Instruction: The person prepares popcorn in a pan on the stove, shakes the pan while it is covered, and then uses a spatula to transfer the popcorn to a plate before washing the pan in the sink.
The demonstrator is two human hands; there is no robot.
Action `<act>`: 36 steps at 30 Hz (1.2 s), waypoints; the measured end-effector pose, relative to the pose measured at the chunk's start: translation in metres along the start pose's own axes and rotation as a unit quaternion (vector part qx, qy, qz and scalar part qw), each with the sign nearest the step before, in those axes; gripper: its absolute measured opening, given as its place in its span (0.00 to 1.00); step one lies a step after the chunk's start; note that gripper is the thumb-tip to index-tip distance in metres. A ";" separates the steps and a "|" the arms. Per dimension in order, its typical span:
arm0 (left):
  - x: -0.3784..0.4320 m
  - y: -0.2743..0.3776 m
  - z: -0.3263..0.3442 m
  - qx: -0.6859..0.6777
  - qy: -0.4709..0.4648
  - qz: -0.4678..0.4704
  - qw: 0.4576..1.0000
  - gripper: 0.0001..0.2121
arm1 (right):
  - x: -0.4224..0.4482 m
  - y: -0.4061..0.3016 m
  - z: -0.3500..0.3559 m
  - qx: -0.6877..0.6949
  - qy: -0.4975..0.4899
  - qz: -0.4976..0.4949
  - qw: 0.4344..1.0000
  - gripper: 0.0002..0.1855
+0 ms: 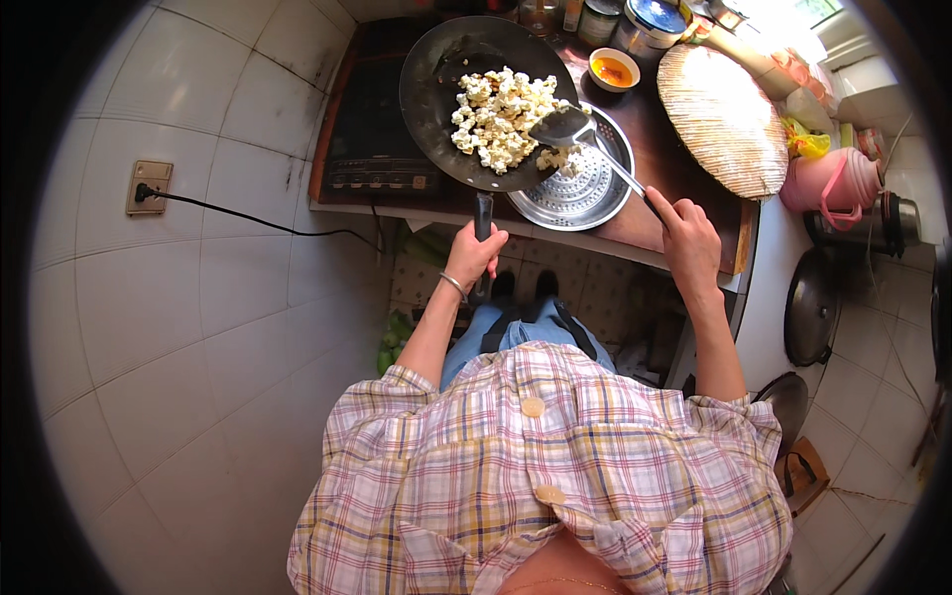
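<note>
My left hand [474,256] grips the black handle [483,216] of a dark wok [431,111]. A heap of popcorn [494,119] lies in the wok. In my right hand [690,236] is the dark grip of a metal spatula [563,126], its blade over the wok's right rim, against the popcorn. Partly under that rim sits a perforated metal steamer tray [573,204] on the counter. Some popcorn [569,161] rests in the tray, below the spatula blade.
A black induction cooktop [364,134] lies at the left, near the tiled wall. Behind the tray stands a small bowl of orange liquid [614,71]. A round woven lid [721,123], a pink thermos jug [833,186] and jars [599,22] stand farther right and back. A black cord [260,223] hangs from the wall socket [149,186].
</note>
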State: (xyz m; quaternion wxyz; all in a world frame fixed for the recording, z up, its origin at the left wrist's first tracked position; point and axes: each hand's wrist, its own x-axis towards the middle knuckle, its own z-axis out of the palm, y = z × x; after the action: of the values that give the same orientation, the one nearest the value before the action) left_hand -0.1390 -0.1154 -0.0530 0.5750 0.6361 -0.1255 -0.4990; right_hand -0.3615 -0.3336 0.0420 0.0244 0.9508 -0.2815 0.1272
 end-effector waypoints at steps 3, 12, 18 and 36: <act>-0.003 -0.002 0.002 0.009 0.006 -0.004 1.000 0.08 | 0.013 -0.011 0.012 0.051 0.028 0.027 0.998 0.26; 0.003 -0.017 0.005 0.017 -0.006 -0.003 1.000 0.08 | 0.058 -0.031 0.060 0.067 0.020 -0.026 0.997 0.25; 0.012 -0.019 0.014 0.017 0.013 0.022 1.000 0.08 | 0.028 -0.005 0.032 0.009 -0.021 -0.046 0.999 0.27; 0.018 -0.026 0.012 0.028 0.035 0.024 0.999 0.08 | 0.078 -0.008 0.053 0.006 -0.018 -0.027 0.999 0.22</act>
State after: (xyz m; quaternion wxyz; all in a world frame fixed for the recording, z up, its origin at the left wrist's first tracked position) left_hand -0.1503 -0.1279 -0.0820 0.5727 0.6658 -0.1351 -0.4588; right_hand -0.2817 -0.3747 0.0109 0.0171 0.9604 -0.2552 0.1108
